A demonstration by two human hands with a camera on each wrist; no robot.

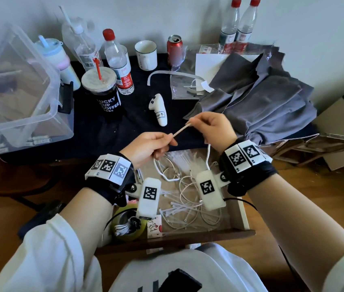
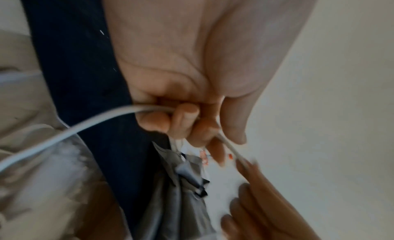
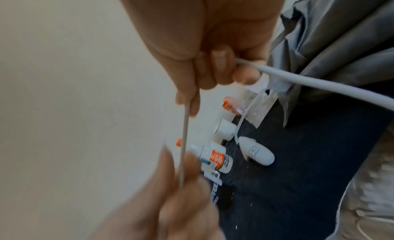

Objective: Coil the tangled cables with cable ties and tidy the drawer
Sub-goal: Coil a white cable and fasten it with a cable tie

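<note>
Both hands hold one white cable (image 1: 180, 130) taut above the open wooden drawer (image 1: 243, 209). My left hand (image 1: 152, 147) grips it with curled fingers (image 2: 185, 119), and the cable (image 2: 64, 134) trails off to the left in the left wrist view. My right hand (image 1: 211, 128) pinches the other stretch, fingers (image 3: 217, 66) curled round the cable (image 3: 319, 83). From both hands the cable hangs down into the drawer. More tangled white cables (image 1: 190, 186) and loose white cable ties (image 1: 177, 207) lie on the drawer floor.
A tape roll (image 1: 129, 224) and a small card sit in the drawer's left part. On the dark table behind stand a clear plastic bin (image 1: 17, 91), bottles (image 1: 118, 60), a coffee cup (image 1: 101, 89), a white controller (image 1: 159, 109), a bag of ties (image 1: 188, 85) and grey cloth (image 1: 261, 98).
</note>
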